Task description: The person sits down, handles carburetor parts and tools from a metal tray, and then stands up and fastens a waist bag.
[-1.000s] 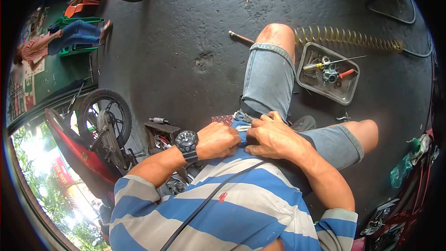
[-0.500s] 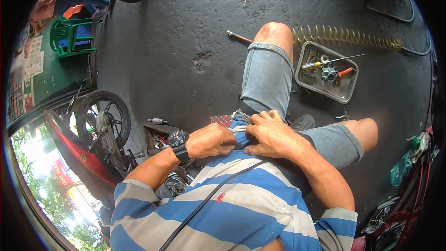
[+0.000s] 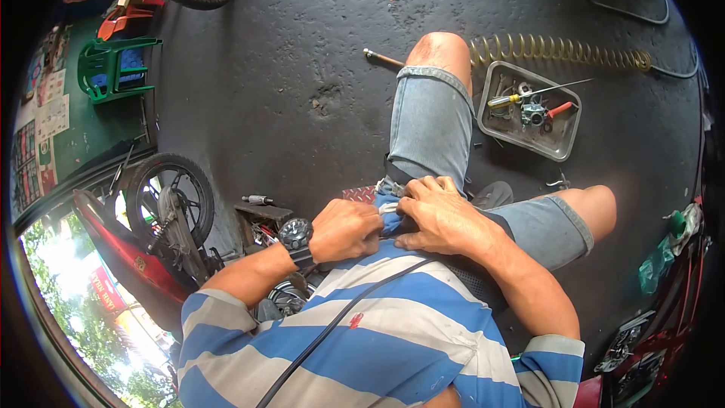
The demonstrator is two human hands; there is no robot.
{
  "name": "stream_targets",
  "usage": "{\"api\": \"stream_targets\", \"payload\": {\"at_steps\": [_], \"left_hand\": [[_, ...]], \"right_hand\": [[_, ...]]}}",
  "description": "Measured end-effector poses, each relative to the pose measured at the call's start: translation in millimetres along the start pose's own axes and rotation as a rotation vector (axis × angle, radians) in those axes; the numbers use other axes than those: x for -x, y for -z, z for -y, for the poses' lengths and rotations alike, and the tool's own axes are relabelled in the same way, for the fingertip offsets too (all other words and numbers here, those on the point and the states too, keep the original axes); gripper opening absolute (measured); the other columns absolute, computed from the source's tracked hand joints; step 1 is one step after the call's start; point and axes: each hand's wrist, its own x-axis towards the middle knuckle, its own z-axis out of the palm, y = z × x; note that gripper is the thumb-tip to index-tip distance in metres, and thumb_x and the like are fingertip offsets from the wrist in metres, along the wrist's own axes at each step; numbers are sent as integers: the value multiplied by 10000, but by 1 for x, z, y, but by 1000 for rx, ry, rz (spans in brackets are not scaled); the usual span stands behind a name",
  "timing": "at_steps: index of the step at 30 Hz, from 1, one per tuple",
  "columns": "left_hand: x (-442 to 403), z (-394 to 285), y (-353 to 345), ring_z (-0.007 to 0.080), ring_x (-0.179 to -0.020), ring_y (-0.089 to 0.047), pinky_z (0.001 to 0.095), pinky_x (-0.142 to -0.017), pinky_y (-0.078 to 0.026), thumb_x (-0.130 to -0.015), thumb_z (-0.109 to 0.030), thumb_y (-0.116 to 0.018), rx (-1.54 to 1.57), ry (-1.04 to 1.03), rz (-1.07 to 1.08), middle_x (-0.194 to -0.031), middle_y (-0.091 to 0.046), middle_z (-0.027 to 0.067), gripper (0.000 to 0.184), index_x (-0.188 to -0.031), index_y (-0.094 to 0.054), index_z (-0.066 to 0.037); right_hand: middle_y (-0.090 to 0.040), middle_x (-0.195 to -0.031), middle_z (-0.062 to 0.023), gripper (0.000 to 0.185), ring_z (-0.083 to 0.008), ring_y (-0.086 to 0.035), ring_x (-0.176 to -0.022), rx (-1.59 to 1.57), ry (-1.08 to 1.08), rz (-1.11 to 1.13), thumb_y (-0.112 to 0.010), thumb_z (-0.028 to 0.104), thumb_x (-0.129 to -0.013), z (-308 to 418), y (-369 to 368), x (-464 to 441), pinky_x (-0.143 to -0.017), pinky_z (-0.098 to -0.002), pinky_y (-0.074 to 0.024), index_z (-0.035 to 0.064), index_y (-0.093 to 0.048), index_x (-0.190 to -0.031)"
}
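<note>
My left hand [image 3: 345,231], with a black watch [image 3: 295,233] at its wrist, is closed at the waist beside the hem of the striped shirt [image 3: 393,310]. What its curled fingers hold is hidden. Touching the waist just right of it, my right hand [image 3: 438,215] has bent fingers over dark and blue cloth; its grip cannot be made out. A light strip of cloth [image 3: 388,208] shows between the two hands. Below them in the lap are the denim shorts [image 3: 430,121].
A metal tray [image 3: 560,153] holds a yellow-handled screwdriver [image 3: 504,101], a red-handled tool [image 3: 559,109] and metal parts. Near it lies a coiled hose [image 3: 559,50]. A red motorcycle [image 3: 143,261] stands at left, and a green chair [image 3: 113,69] is farther off.
The person in the background has moved from beside the green chair to the upper left edge. My left hand has shifted slightly at the waist; my right hand has hardly moved.
</note>
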Motion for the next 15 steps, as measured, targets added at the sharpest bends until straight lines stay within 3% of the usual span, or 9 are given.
{"api": "stream_targets", "payload": {"at_steps": [3,6,7,10,15], "left_hand": [[14,-3,-14,245,-610,-639,348,-563,-502,-695,-11,-708,98,123,-192,-708,-650,115,106,-795,-676,3],[21,-12,-15,112,-611,-608,279,-567,-487,-741,-11,-715,421,445,-196,-722,-673,64,130,-868,-707,16],[23,-13,-18,37,-655,-553,236,-587,-465,-774,-21,-709,539,575,-166,-728,-660,7,129,-892,-715,32],[25,-7,-26,33,-673,-552,229,-598,-466,-786,-18,-701,747,677,-199,-746,-647,-15,96,-862,-710,40],[23,-5,-19,53,-686,-576,238,-619,-485,-800,-26,-695,759,731,-114,-767,-669,5,103,-870,-708,49]], "right_hand": [[-586,-1280,-184,590,-340,-483,-1284,-28,-3,-47,-822,384,-762,0,-1,1,-1071,-463,-345,0,-691,-1190],[-571,-1327,-183,603,-338,-464,-1319,-27,7,-93,-827,360,-753,-1,-3,1,-1077,-471,-350,16,-680,-1227],[-567,-1336,-182,600,-336,-460,-1327,-23,12,-108,-828,352,-751,-1,-3,1,-1077,-473,-353,25,-680,-1233],[-570,-1346,-173,569,-328,-462,-1332,-12,116,-118,-818,333,-758,-1,-1,1,-1073,-473,-363,62,-686,-1241],[-605,-1307,-164,455,-318,-494,-1308,13,119,-42,-803,292,-765,2,2,-1,-1070,-456,-365,67,-733,-1154]]}}
